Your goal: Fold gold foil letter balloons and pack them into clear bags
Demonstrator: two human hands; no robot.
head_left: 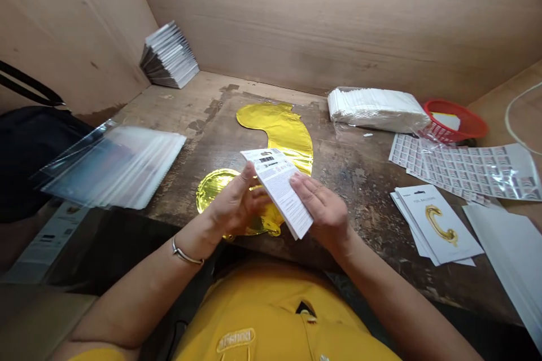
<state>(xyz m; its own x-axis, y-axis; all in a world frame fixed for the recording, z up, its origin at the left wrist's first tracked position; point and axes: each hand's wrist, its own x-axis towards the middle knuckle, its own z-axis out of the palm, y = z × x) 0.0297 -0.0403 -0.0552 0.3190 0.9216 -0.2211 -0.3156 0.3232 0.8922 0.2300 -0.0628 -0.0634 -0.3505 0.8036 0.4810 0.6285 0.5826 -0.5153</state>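
Both my hands hold a white printed card [277,192] up above the worktop, tilted, with dark print near its far end. My left hand [237,203] grips its left edge, and my right hand [322,208] presses on its right side. Beneath them lies a flat gold foil balloon [279,132], partly hidden by my hands and the card. Its round gold section [212,189] sits just beyond my left hand. A bangle circles my left wrist.
A worn wooden worktop [359,192] lies between wooden walls. Clear plastic sleeves [114,166] lie left, and a stack of packets [169,56] stands at the back. On the right are bagged white cards [376,110], a red basket [455,121], label sheets [474,172] and foil balloon cards [436,225].
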